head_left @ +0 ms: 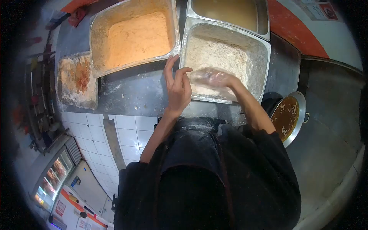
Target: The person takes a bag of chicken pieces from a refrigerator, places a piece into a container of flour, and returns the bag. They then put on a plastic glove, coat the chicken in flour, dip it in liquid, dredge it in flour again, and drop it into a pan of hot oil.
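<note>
Metal pan (301,119) of brown liquid (288,115) sits by the bench's (132,92) near right corner, so a careless right elbow could bump it. Left hand (179,90): fingers loosely spread beside the flour tub's (259,57) left rim, near edge of the bench. Right hand's (214,78) a blur over the flour (218,53), can't tell its grip; fast tossing could fling flour into the cloudy liquid (226,11) behind.

Single head-worn view, steeply downward

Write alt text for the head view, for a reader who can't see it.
A person's blurred right hand is in a metal tub of pale powder, the left hand raised at its left edge. A tub of orange mixture stands to the left, a tub of cloudy liquid behind, and a pan of brown liquid at right.
</note>
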A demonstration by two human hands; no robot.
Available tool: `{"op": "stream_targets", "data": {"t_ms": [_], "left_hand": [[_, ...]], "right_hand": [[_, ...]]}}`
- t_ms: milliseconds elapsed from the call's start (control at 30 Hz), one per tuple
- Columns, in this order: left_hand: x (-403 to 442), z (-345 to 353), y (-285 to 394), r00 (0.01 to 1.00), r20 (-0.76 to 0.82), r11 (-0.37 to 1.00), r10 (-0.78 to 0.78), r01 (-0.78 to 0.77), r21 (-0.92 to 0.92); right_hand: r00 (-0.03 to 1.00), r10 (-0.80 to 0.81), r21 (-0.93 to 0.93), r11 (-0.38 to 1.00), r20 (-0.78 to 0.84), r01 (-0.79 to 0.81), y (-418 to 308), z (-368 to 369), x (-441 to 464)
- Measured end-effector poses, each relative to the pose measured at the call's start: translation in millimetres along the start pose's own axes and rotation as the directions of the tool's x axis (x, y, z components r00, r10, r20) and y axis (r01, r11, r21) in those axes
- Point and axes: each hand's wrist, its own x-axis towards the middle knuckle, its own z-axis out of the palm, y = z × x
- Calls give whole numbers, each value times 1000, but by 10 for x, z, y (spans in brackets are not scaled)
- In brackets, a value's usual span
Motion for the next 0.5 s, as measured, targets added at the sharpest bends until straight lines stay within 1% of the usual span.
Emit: {"op": "stream_targets", "data": {"t_ms": [67,100,133,167,200,233,267,333,367,400,433,500], "left_hand": [[12,8,-18,1000,6,1000,-13,13,18],[-15,-4,-7,1000,5,999,-23,23,22],[-33,-12,9,999,13,999,-49,49,15],[-4,4,1,998,17,998,-64,64,4],[15,21,-14,998,15,998,-62,62,0],[5,20,-25,998,16,998,-61,60,4],[-5,8,-34,998,21,998,-55,54,10],[-3,-6,-46,999,32,999,-40,39,6],[-1,-1,-46,999,37,999,-32,32,1],[-7,3,-44,999,33,999,-33,33,3],[-15,-3,-41,999,33,999,-35,35,5],[15,6,-34,999,32,1000,-27,27,-1]], "right_hand": [[999,35,-32,999,28,-34,-131,-284,-98],[968,199,-101,971,-155,-216,-254,-242,-230],[969,198,-101,972,-147,-214,-201,-15,-251],[947,192,-87,971,-259,-221,-42,261,-192],[911,189,-73,970,-366,-230,-64,331,-186],[956,172,-63,980,-236,-191,-17,265,-184],[956,173,-58,980,-237,-192,19,180,-167],[989,141,189,971,54,-149,-180,-170,-242],[967,245,184,949,74,-254,-402,-371,-366],[967,242,181,951,75,-252,-242,-167,-254],[984,140,-53,988,-113,-147,62,216,-54],[965,217,-129,963,-151,-236,-6,175,-58]]}}
